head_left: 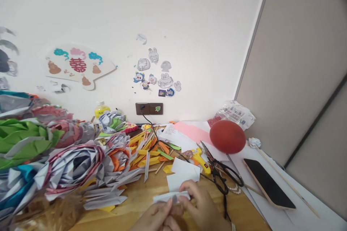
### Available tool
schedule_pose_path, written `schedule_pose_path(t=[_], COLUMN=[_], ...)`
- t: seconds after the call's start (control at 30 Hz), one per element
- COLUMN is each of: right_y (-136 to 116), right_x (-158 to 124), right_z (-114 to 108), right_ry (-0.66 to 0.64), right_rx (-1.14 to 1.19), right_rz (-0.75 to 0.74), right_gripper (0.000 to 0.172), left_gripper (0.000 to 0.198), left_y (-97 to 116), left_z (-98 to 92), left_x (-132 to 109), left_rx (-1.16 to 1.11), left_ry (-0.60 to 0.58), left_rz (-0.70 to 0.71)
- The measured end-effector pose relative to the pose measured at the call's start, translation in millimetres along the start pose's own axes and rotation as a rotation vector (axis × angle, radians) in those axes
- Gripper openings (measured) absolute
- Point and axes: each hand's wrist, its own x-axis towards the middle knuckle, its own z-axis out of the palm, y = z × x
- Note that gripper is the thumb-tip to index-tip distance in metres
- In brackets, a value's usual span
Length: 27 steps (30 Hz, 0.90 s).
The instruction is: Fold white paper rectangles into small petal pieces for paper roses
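Observation:
Low in the middle of the head view, a narrow folded strip of white paper [161,197] is pinched between both my hands. My left hand [158,216] grips its near edge with thumb and fingers. On the strip's right end, my right hand [199,204] has thumb and index finger closed. Just beyond the strip lie white paper pieces [185,171] on the wooden table [135,205]. Past my right hand are black-handled scissors [221,173] and a yellow glue gun [200,159].
Folded paper flowers [73,162] crowd the left side. Yellow and orange folded strips [146,158] lie mid-table, with a black cable [155,133] across them. To the right are a red balloon [227,136], a phone [268,183] and a thin wooden stick [290,184].

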Motion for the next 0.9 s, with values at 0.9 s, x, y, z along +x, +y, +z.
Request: schedule_pose_path(t=[0.9], right_y=[4], right_x=[-8], right_z=[3], right_ry=[-0.276], right_rx=[-0.083], right_rz=[-0.264], right_gripper=[0.027], left_gripper=[0.050], left_y=[0], left_z=[-14.3], left_x=[22], left_rx=[0.156], left_ry=[-0.064], left_rz=[0.279])
